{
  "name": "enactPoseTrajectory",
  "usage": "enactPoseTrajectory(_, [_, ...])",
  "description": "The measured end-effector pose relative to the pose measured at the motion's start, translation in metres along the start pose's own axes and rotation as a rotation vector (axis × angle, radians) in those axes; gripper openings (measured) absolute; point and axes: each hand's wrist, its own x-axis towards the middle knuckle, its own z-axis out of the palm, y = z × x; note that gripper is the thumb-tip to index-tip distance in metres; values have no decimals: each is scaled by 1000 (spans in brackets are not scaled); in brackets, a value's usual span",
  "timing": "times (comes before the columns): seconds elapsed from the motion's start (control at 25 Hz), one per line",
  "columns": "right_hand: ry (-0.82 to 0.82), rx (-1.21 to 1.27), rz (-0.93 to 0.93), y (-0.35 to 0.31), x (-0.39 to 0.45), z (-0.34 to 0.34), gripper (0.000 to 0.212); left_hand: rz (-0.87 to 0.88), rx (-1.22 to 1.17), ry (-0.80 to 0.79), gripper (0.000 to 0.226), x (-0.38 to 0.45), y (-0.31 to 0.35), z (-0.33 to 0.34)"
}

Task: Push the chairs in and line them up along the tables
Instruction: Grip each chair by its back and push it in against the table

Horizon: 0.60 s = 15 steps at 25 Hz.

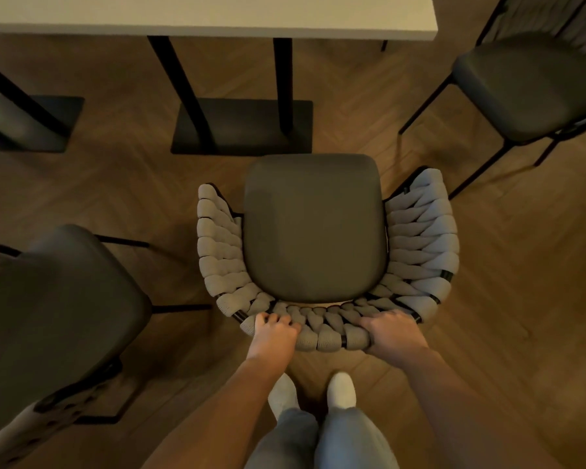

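Observation:
A chair with a dark seat [313, 228] and a curved back of thick grey woven rope stands in the middle, facing the white table [203, 15] at the top. Its seat front lies short of the table edge, by the black table base [242, 126]. My left hand [274, 333] grips the left part of the rope back. My right hand [393, 333] grips the right part of the same back. Both hands curl over the top rail.
A second dark-seated chair [58, 309] stands at the left, turned at an angle. A third chair [528, 86] stands at the upper right beside the table corner. Another table base [24, 123] is at the far left. My feet are just behind the middle chair on the herringbone wood floor.

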Motion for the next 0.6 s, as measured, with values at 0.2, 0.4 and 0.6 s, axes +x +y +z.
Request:
enactPoseTrajectory(0.2, [22,-8,-3,14,41,-35,40,-6,22,3,55,44,-25,-33])
enactPoseTrajectory(0.4, [12,3,16,35,85,-68,40,-28,26,-23,55,90,-45,-66])
enactPoseTrajectory(0.6, [-5,23,7,40,110,-93,40,-26,45,-68,58,113,-62,-91])
